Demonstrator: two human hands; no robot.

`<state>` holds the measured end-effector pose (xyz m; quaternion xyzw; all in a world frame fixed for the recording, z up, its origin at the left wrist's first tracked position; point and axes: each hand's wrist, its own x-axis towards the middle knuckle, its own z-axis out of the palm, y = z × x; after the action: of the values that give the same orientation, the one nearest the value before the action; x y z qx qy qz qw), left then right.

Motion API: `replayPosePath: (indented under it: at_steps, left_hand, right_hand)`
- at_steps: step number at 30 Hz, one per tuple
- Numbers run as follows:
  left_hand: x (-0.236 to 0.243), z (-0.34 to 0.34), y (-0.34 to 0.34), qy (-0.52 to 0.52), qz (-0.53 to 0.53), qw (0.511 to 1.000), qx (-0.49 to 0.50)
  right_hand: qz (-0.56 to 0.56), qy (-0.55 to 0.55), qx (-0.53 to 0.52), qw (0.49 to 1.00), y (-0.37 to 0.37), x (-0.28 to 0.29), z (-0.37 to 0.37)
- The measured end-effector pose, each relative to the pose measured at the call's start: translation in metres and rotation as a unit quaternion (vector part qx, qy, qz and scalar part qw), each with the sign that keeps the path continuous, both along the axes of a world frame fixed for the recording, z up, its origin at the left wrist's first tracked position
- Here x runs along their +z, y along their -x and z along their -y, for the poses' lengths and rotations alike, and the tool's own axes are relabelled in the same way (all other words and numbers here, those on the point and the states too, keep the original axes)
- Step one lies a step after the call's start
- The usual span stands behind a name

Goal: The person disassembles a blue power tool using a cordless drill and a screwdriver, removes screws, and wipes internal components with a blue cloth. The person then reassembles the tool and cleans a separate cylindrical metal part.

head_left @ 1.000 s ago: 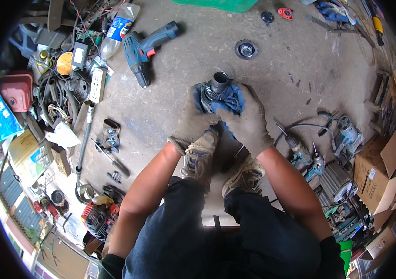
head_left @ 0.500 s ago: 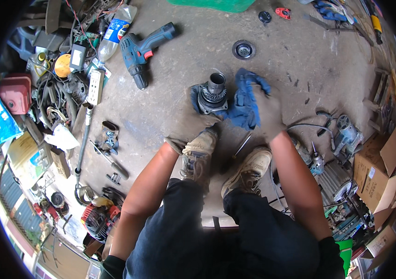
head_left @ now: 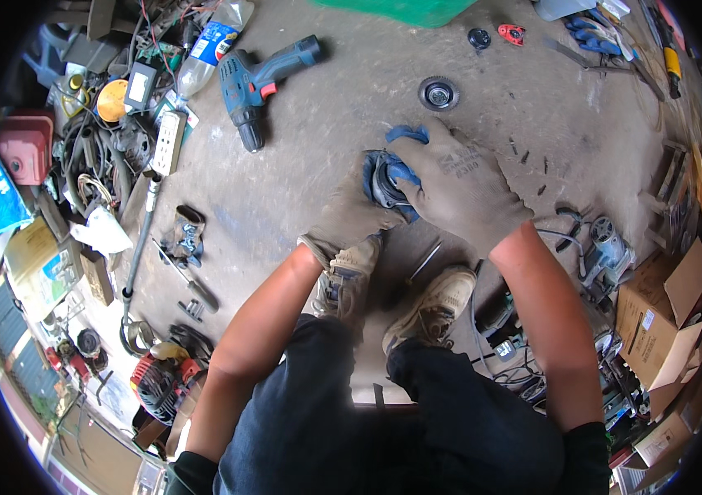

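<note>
Between my feet and the toothed gear wheel on the floor, both my hands are on a dark metal gear assembly. My left hand, in a grey glove with a blue palm, is closed around its left and near side. My right hand, gloved alike, lies over it from the right, blue fingertips curled on its top and side. Most of the assembly, its upright collar included, is hidden under the gloves. A screwdriver rests on the floor near my shoes.
A blue cordless drill and a plastic bottle lie upper left, beside heaped parts and cables. A power strip and a long metal rod lie left. Right are a cardboard box and a power tool. A green container stands far.
My right hand, earlier apart to the right with its blue palm side showing, has turned over and moved left onto the gear assembly. The assembly's collar and bevel teeth are now covered.
</note>
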<state>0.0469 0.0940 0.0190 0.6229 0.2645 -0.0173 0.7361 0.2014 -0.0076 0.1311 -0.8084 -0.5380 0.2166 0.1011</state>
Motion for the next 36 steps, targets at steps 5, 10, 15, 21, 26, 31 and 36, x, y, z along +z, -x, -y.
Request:
replayPosePath:
  at_steps: [5, 10, 15, 21, 26, 31, 36]
  left_hand:
    - [0.005, 0.012, 0.003, -0.063, 0.015, 0.998, -0.026]
    - [0.027, 0.014, -0.006, -0.086, -0.030, 0.992, -0.091]
    - [0.009, 0.008, 0.002, -0.048, 0.000, 0.998, -0.036]
    - [0.010, 0.005, 0.003, -0.003, -0.001, 0.998, -0.064]
    - [0.007, 0.012, 0.001, -0.038, 0.057, 0.996, -0.056]
    - [0.003, 0.015, 0.007, -0.082, 0.066, 0.993, -0.047]
    - [0.013, 0.018, 0.001, -0.088, 0.028, 0.993, -0.075]
  right_hand:
    - [-0.061, 0.135, -0.009, 0.989, -0.015, -0.006, -0.013]
    - [-0.478, 0.094, -0.243, 0.839, -0.065, -0.076, 0.037]
    - [-0.638, -0.221, -0.400, 0.619, -0.058, -0.056, 0.069]
    - [-0.420, -0.146, -0.178, 0.878, -0.027, -0.003, 0.059]
    - [-0.250, 0.055, 0.044, 0.966, -0.032, 0.009, 0.028]
    - [-0.088, 0.151, 0.082, 0.981, -0.013, 0.012, 0.021]
    - [-0.131, 0.028, -0.006, 0.991, -0.009, -0.017, 0.041]
